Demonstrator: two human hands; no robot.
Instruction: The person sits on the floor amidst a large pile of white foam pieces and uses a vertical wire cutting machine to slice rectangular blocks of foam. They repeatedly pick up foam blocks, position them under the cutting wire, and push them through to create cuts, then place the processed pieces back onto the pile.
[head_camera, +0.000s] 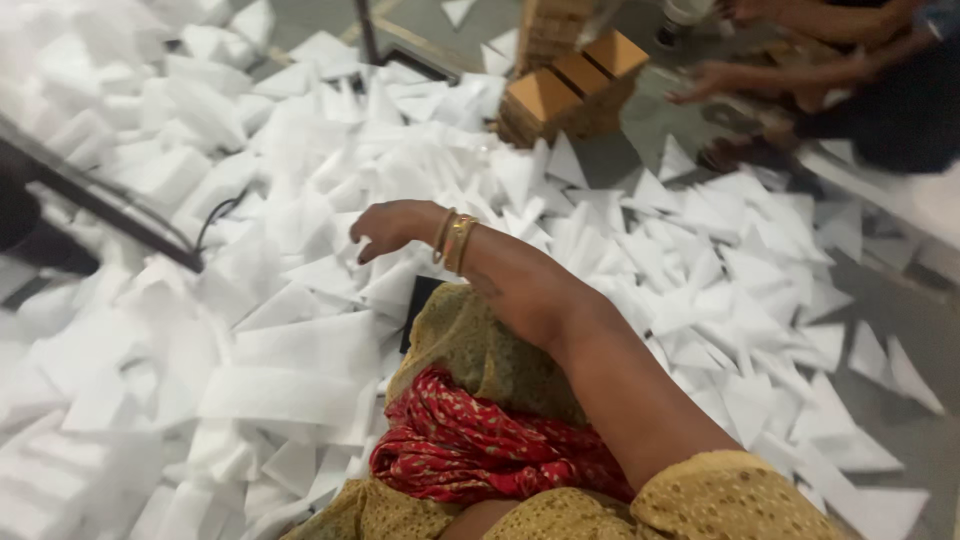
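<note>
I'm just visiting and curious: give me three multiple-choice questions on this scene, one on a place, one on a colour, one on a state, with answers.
1. Where do the stacked brown cardboard boxes stand?
A. At the top centre, past the white pieces
B. On the person's lap
C. At the bottom left corner

2. What colour is the patterned cloth on the person's lap?
A. Blue
B. Red
C. White

3. How is the outstretched hand with gold bangles?
A. Clenched round a box
B. Empty, fingers curled loosely above the white triangular foam pieces
C. Flat on the grey floor

Answers: 1 A, the boxes sit beyond the pile near another person's hands. 2 B, the cloth is red against the mustard garment. 3 B, nothing shows in its grasp.
</note>
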